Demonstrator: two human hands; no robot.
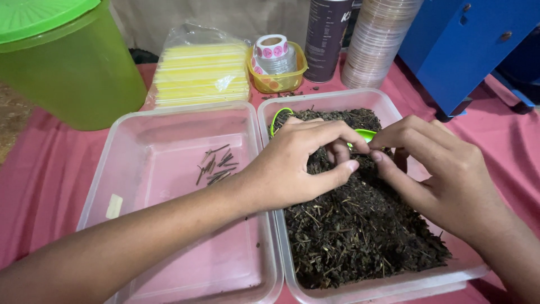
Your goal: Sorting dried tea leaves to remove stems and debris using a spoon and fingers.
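Note:
Two clear plastic trays sit side by side on a pink cloth. The right tray [388, 107] is filled with dark dried leaves [360, 231]; a green scoop [278, 118] lies in it, mostly hidden. The left tray [112, 163] holds a small pile of dark stems [216, 168]. My left hand [298, 166] hovers over the leaves with thumb and fingers pinched together. My right hand [439, 171] meets it fingertip to fingertip, pinching too. Whether either holds a bit of leaf or stem is too small to tell.
A green lidded bucket [67, 62] stands at the back left. Behind the trays are a bag of yellow sheets [199, 73], a yellow tub with sticker rolls [277, 62], a dark canister [325, 39], a stack of clear lids [374, 42] and a blue cabinet [467, 50].

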